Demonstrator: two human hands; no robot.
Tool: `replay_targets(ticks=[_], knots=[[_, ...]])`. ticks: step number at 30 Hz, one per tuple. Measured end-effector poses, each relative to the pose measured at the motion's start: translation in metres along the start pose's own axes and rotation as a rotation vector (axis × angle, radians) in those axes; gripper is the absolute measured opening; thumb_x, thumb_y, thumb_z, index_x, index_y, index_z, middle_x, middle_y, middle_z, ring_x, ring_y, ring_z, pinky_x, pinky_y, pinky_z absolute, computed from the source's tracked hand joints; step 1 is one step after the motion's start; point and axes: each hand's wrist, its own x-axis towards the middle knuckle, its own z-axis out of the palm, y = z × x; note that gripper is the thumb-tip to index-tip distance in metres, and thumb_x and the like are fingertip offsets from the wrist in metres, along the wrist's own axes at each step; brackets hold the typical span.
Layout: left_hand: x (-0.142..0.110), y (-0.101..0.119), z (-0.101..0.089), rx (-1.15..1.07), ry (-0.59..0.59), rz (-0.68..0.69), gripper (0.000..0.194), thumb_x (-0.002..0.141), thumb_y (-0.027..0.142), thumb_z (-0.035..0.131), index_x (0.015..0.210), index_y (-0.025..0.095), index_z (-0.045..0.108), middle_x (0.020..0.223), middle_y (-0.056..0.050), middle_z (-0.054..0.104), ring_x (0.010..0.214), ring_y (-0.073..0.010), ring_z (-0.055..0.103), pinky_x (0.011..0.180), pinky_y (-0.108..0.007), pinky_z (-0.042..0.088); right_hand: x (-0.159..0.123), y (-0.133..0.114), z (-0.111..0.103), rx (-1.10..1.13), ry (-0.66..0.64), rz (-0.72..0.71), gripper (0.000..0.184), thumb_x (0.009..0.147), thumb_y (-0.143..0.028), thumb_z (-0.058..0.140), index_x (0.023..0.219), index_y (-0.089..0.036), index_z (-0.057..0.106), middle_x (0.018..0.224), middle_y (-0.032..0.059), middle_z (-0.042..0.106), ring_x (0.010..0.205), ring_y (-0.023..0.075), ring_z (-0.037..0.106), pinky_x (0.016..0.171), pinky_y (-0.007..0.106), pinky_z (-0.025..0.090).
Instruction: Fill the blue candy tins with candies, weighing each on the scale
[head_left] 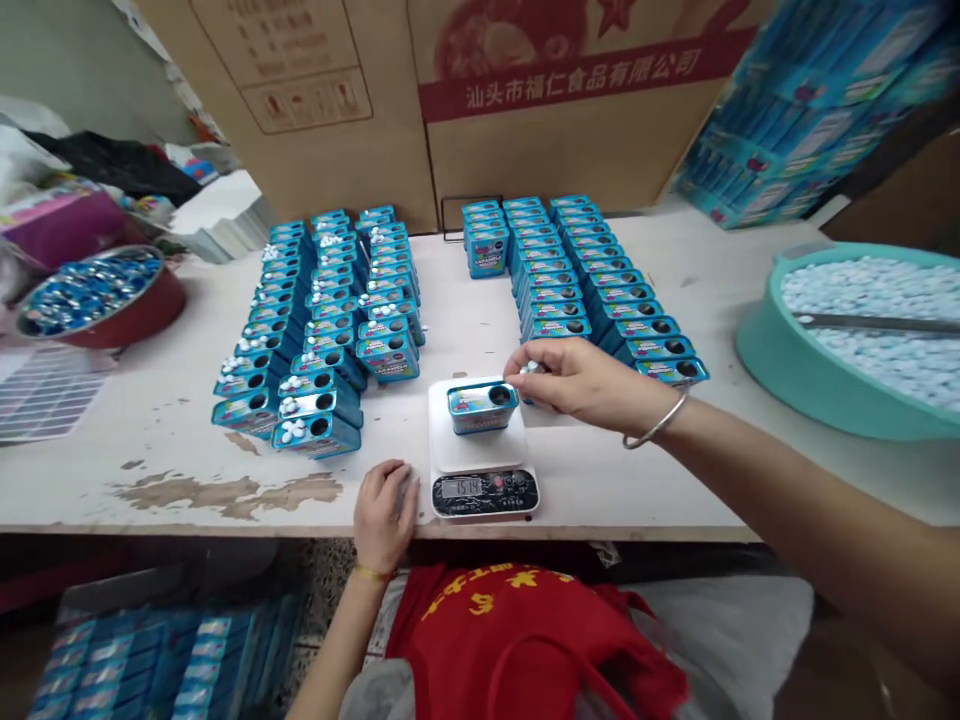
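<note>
A small blue tin (483, 407) with a round opening in its lid stands on a white digital kitchen scale (484, 450), whose display reads about 15.14. Just right of the tin, my right hand (577, 380) pinches a few white mints (531, 368) between thumb and fingers, above the tin's level. My left hand (385, 515) rests in a loose fist on the table's front edge, next to the scale. Its fingers are curled, and nothing shows in them. Rows of similar blue tins (315, 330) stand left of the scale, several with white mints heaped on top.
More rows of blue tins (592, 280) stand to the right and behind. A teal basin of white mints (847, 340) sits at right, and a red bowl of blue-wrapped items (101, 295) at left. Cardboard cartons (570, 100) stand behind the worn white table (150, 440).
</note>
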Motion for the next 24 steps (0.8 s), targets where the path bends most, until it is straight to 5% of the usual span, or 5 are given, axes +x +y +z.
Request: replay_targets(ticks=[8,16,20,24], knots=[[-0.002,-0.004,0.001,-0.004,0.012,0.005,0.018,0.086,0.022,0.053,0.103,0.018,0.058,0.1,-0.009,0.059,0.094,-0.0199,0.057,0.085,-0.036,0.048,0.009,-0.007,0.013,-0.538,0.013,-0.108,0.009,0.078,-0.015,0.058,0.082,-0.018,0.065,0.06,-0.0025,0.055,0.056,0.0109,0.047,0.053,0.022,0.033],[-0.002,-0.003,0.001,0.003,0.021,0.007,0.018,0.085,0.022,0.054,0.102,0.018,0.059,0.098,-0.009,0.061,0.092,-0.0201,0.057,0.082,-0.035,0.047,0.009,-0.007,0.012,-0.613,0.037,-0.145,0.009,0.076,-0.012,0.06,0.076,-0.019,0.067,0.063,-0.0004,0.06,0.059,0.0122,0.051,0.053,0.022,0.034],[-0.003,-0.003,0.003,0.012,0.012,0.005,0.016,0.085,0.022,0.054,0.1,0.018,0.06,0.097,-0.009,0.062,0.091,-0.0197,0.057,0.082,-0.035,0.047,0.009,-0.007,0.009,-0.426,0.071,-0.089,0.007,0.076,-0.013,0.061,0.071,-0.016,0.066,0.056,-0.0017,0.055,0.054,0.0096,0.046,0.049,0.021,0.031],[-0.003,-0.002,0.003,0.034,0.015,0.012,0.015,0.085,0.021,0.054,0.098,0.017,0.06,0.095,-0.008,0.062,0.09,-0.019,0.056,0.082,-0.034,0.046,0.001,0.0,0.0,0.142,0.023,0.115,0.012,0.079,-0.026,0.063,0.076,-0.014,0.064,0.055,-0.0026,0.051,0.046,0.006,0.039,0.042,0.019,0.028]])
